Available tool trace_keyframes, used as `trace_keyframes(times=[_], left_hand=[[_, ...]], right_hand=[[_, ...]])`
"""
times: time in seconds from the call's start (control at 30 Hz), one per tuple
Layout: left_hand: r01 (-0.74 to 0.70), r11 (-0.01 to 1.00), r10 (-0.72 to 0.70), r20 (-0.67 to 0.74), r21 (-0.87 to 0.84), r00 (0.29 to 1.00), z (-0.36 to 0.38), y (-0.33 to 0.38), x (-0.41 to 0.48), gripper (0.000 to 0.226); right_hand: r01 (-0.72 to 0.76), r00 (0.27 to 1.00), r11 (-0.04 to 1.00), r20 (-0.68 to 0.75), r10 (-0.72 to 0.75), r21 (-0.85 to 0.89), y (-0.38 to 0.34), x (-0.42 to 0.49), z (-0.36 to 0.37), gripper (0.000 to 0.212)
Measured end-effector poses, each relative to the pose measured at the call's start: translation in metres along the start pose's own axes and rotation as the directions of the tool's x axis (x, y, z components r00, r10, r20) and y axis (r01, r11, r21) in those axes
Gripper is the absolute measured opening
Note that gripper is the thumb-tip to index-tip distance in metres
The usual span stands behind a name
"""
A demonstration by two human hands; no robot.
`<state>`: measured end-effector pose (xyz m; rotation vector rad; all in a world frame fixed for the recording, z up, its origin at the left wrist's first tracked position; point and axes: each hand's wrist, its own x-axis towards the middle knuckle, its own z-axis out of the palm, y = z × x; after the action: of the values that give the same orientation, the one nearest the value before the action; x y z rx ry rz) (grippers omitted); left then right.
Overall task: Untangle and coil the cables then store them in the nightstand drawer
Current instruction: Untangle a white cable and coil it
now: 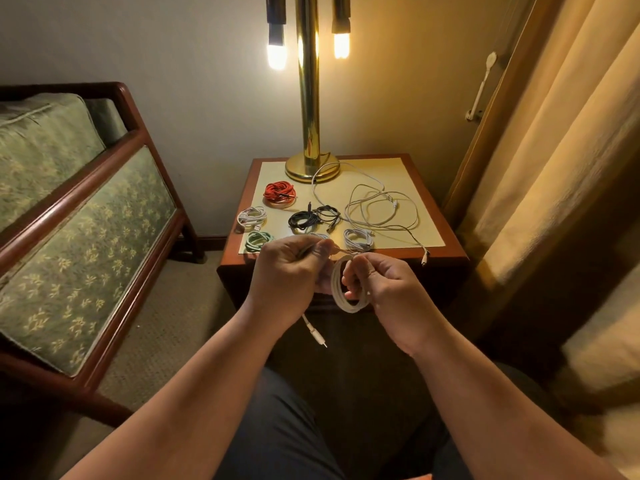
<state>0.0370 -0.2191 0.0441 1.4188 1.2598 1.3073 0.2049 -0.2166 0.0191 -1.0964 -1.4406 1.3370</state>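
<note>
Forearms fill frame bottom. Mid-frame, L hand (291, 268) pinches the free run of a white cable (348, 306); R hand (384, 285) grips its coil, fingers thru the loops. Plug (317, 336) dangles below L wrist. Prob. wrapping the tail round the bundle, hard to see. Keep loops even, tension light, tuck the end. Loose cable (391, 201) lies on nightstand (446, 253), center-right.

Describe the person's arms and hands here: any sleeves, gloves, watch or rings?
Left arm and right arm are bare to the frame's edge, no sleeves. Left hand and right hand wear no gloves; no watch, bracelet or ring is visible.
</note>
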Motion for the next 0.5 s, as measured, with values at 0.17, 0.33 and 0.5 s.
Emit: trace_keyframes(times=[0.17,0.33,0.5], left_hand=[[0.175,0.952,-0.177,0.013,-0.25,0.984,0.0,0.006,-0.001,0.016],[0.113,0.993,-0.112,0.032,-0.045,0.993,-0.002,-0.005,0.002,0.008],[0.18,0.984,-0.18,0.09,0.005,0.98,0.001,-0.001,0.002,0.063]], right_hand=[[0.018,1.0,0.983,0.0,-0.019,-0.181,-0.012,-0.002,0.0,0.03],[0.055,0.998,0.971,-0.016,-0.06,-0.233,-0.012,-0.004,0.0,0.025],[0.092,0.992,0.941,-0.052,-0.114,-0.327,-0.011,-0.004,0.003,0.025]])
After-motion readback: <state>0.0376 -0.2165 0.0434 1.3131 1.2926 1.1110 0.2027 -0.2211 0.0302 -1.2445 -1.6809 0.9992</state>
